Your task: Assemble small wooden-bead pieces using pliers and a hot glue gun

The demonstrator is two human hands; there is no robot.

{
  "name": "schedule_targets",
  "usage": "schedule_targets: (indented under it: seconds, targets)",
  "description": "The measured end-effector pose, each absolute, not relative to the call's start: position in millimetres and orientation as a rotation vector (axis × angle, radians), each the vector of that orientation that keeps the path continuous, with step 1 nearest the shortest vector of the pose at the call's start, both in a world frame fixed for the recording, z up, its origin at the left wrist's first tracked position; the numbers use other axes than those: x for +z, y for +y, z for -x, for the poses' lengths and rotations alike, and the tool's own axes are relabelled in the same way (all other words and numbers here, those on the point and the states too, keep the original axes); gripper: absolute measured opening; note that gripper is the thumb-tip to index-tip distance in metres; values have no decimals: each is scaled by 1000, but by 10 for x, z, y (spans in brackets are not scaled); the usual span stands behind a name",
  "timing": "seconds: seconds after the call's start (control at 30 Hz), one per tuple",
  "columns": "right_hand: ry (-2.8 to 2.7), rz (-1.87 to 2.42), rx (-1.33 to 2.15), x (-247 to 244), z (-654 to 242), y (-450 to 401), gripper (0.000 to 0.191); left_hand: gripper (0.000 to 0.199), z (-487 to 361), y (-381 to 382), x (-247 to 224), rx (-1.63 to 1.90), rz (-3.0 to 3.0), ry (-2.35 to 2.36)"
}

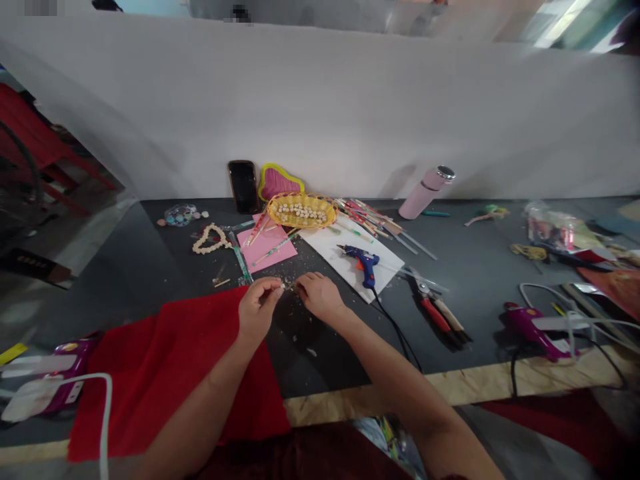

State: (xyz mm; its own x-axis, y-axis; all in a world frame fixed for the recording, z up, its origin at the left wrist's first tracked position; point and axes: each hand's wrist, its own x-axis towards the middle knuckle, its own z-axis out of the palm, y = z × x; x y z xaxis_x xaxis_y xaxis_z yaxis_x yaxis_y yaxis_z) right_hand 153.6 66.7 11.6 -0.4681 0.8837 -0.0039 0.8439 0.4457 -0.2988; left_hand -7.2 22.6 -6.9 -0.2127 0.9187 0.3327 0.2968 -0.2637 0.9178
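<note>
My left hand (260, 303) pinches a small pale piece (282, 286) between thumb and fingertips, over the dark table beside the red cloth (185, 360). Close by on the right, my right hand (320, 295) is closed, fingertips together near scattered crumbs; whatever it grips is too small to make out. Beyond the hands stands a yellow basket (303, 225) holding small pale pieces. A blue glue gun (365, 263) lies on a white board (333, 253). Left of a pink paper sheet (280, 248) rests a triangular frame of pale pieces (211, 240).
Behind are a phone (244, 187), a yellow-rimmed pink shape (281, 183) and a pink bottle (425, 193) against the white partition (320, 113). Red-handled pliers (434, 310) lie to the right. Purple devices (543, 333) with cables sit at both sides.
</note>
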Motion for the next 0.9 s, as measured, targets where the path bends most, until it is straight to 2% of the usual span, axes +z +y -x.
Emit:
schedule_targets:
  seconds: [0.27, 0.57, 0.9]
  targets:
    - [-2509, 1524, 341, 11, -1426, 725, 14, 13, 74, 226, -53, 1506, -1513, 1445]
    - [-1871, 1202, 763, 191, -1615, 441, 15, 9, 42, 185, 5, 1434, -1650, 1466]
    - [-1767, 1155, 746, 155, -1500, 239, 14, 10, 2, 157, -21, 1342, -1908, 1496]
